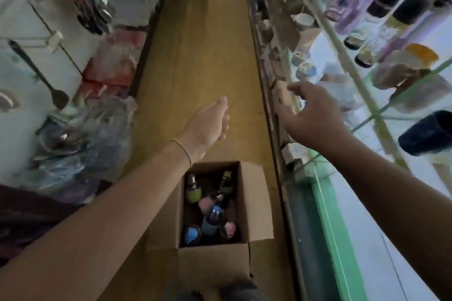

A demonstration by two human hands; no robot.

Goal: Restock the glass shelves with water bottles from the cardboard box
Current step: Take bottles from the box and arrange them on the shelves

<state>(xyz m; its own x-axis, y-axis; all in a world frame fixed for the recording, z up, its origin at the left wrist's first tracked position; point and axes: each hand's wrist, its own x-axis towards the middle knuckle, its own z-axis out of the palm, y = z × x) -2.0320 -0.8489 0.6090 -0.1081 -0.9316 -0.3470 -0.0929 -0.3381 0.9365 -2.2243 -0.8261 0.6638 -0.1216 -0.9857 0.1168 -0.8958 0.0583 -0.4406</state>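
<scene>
Both hands out over the aisle, nothing in either one.

The left hand (210, 124) hangs mid-frame, fingers loose and holding nothing; the right hand (309, 115) spreads slack beside the glass shelves (362, 76) at right (bottles already standing up there). At lower centre the cardboard box (254, 203) sits flaps wide on the floor, water bottles (212, 215) upright inside.

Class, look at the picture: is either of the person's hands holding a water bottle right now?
No. The left hand and right hand are both bare and hold nothing, while the bottles sit in the cardboard box.
</scene>
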